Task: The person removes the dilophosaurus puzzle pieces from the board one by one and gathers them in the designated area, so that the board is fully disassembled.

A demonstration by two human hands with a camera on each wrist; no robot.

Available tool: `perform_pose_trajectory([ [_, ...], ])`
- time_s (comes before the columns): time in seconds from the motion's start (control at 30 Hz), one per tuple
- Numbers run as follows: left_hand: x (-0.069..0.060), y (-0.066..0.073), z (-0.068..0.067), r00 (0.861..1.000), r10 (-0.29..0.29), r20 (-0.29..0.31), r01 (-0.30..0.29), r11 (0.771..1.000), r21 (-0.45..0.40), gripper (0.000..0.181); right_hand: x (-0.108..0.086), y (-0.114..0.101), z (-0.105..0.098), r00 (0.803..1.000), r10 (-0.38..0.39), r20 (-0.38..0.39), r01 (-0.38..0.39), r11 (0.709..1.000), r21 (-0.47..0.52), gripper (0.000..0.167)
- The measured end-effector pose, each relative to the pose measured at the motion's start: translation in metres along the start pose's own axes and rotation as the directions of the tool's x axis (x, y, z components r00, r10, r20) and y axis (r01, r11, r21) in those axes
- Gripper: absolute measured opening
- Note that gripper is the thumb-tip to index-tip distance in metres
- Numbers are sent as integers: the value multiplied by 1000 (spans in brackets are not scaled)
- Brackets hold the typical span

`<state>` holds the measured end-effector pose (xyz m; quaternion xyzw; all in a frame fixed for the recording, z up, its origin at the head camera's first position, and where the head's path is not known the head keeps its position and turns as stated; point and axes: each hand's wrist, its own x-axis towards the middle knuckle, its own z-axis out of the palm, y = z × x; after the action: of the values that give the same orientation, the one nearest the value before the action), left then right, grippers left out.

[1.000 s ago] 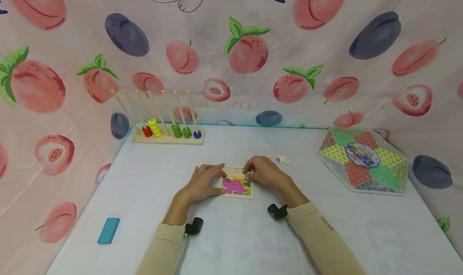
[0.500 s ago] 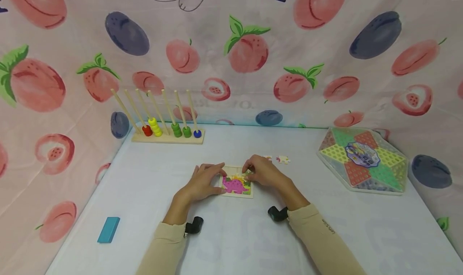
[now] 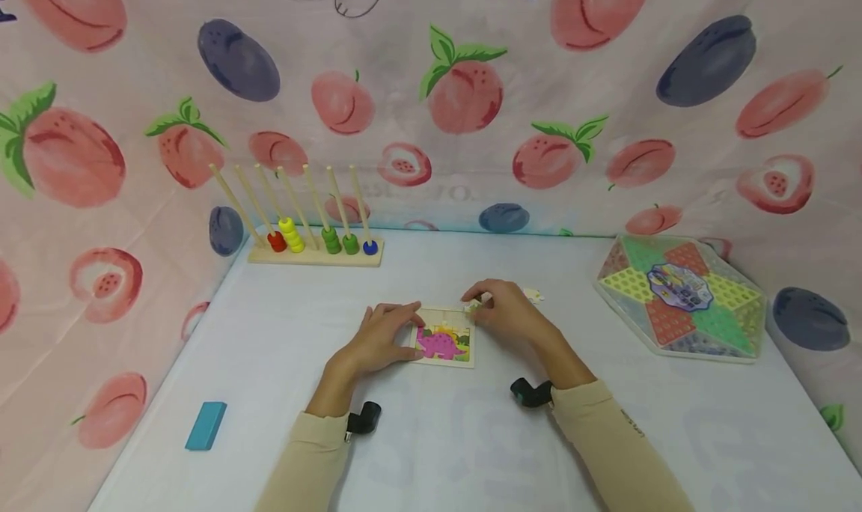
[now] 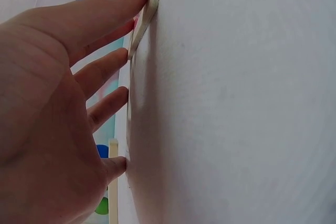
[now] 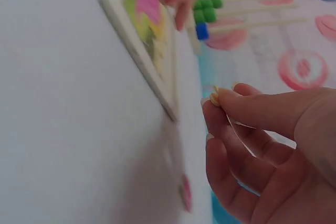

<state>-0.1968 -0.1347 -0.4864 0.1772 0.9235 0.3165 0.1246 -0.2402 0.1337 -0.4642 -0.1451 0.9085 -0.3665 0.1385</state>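
Observation:
A small wooden jigsaw puzzle board (image 3: 441, 353) with a pink dinosaur picture lies on the white table. Its upper part shows bare wood. My left hand (image 3: 378, 340) rests at the board's left side, thumb and index finger on it; in the left wrist view the fingers are spread and fairly straight, the others touching down beyond the board. Just off the board's top right corner, my right hand (image 3: 506, 310) pinches a puzzle piece (image 5: 214, 98) between thumb and fingertips, mostly covered by them. Another loose puzzle piece (image 3: 534, 295) lies behind the right hand.
A wooden counting rack (image 3: 316, 256) with pegs and coloured beads stands at the back left. A teal block (image 3: 205, 426) lies at the front left. A hexagonal box (image 3: 680, 299) with coloured sections occupies the right side. A fruit-patterned cloth (image 3: 404, 85) hangs behind.
My right hand has moved from the board's upper right part up and to the right, off it, with the puzzle piece between its fingertips. The left hand keeps its place.

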Motion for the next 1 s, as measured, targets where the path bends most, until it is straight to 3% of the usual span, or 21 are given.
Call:
perform_pose_trajectory([
  [0.33, 0, 1, -1, 1000, -9, -2, 9, 1000, -7, 42, -23, 33, -70, 984, 9, -176, 1, 998, 60, 32],
  [0.5, -1, 0, -1, 1000, -15, 0, 15, 1000, -1, 43, -37, 55, -92, 971, 20, -239, -10, 999, 42, 30],
  [0.63, 0, -1, 0, 1000, -23, 5, 23, 1000, 12, 43, -42, 72, -96, 966, 59, -252, -52, 998, 36, 32],
  [0.8, 1, -3, 1, 1000, -21, 9, 21, 1000, 15, 44, -42, 94, -90, 966, 171, -195, -165, 985, 48, 37],
  [1.0, 1, -2, 2, 1000, -12, 3, 12, 1000, 12, 44, -39, 105, -80, 951, 239, -196, -236, 971, 43, 39],
])
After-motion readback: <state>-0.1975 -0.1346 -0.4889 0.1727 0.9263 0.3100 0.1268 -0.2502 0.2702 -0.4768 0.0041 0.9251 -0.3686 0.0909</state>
